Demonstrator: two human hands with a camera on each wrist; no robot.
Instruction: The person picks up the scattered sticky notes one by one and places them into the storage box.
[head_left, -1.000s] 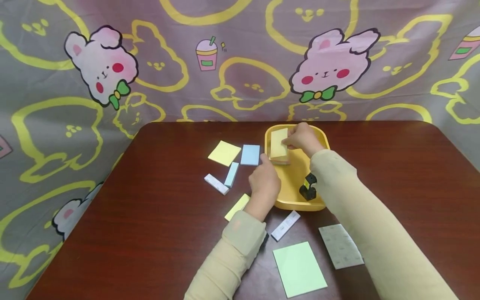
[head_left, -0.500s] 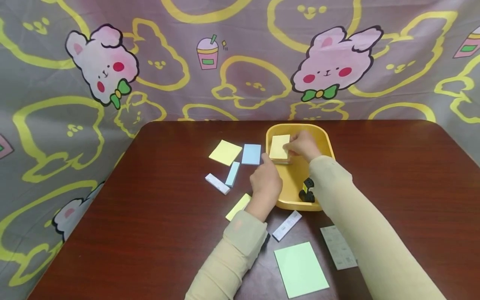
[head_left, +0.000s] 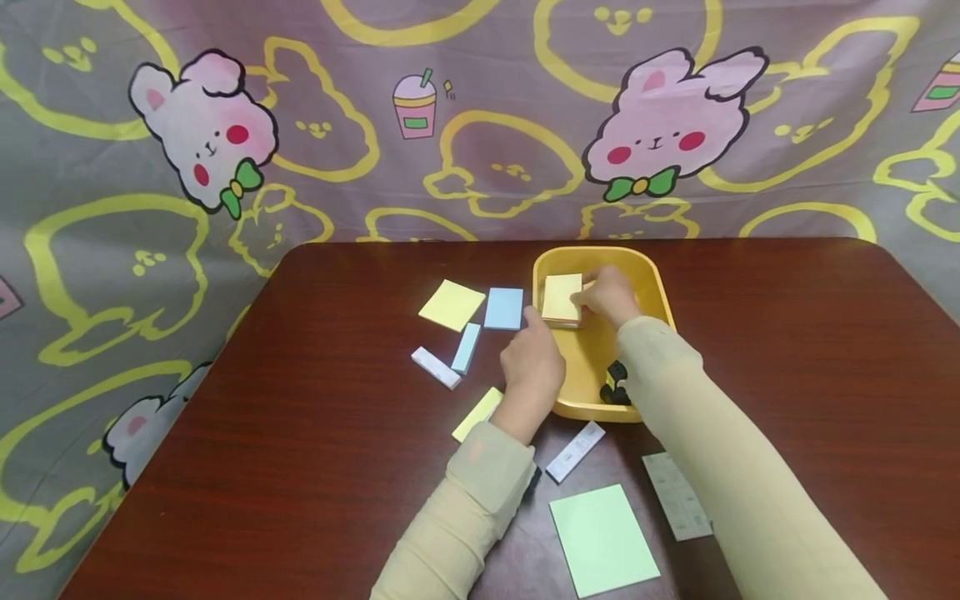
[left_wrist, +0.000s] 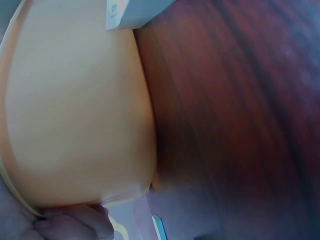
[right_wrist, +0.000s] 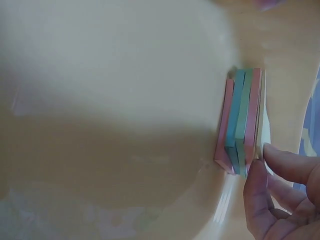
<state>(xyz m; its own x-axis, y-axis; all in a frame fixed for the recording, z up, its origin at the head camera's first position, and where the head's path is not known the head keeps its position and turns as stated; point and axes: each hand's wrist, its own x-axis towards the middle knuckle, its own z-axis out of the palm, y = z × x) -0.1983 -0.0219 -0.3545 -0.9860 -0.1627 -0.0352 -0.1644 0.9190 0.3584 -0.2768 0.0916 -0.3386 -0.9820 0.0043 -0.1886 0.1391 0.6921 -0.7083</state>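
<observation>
My left hand (head_left: 532, 360) grips the left wall of a yellow plastic tray (head_left: 588, 350), thumb up at the rim; in the left wrist view its curled fingers (left_wrist: 75, 222) show at the tray's far end. Inside the tray's far left corner, a stack of sticky-note pads (right_wrist: 241, 112) lies in pink, blue and green layers. On top of it is a pale yellow sticky-note pad (head_left: 562, 293), which my right hand (head_left: 611, 293) pinches by its right edge between thumb and fingers. A small black object (head_left: 615, 387) with a yellow patch sits near the tray's front, partly behind the right sleeve.
Left of the tray lie a yellow pad (head_left: 452, 305), a blue pad (head_left: 503, 308) and two narrow pads (head_left: 466, 348). Another yellow pad (head_left: 474, 414) is partly under the left wrist. In front are a narrow pad (head_left: 575, 452), a green pad (head_left: 604, 540) and a greyish pad (head_left: 675, 494).
My right hand has lowered the yellow pad, which was tilted up, so that it now lies flat on the stack. The left hand has stayed at the tray.
</observation>
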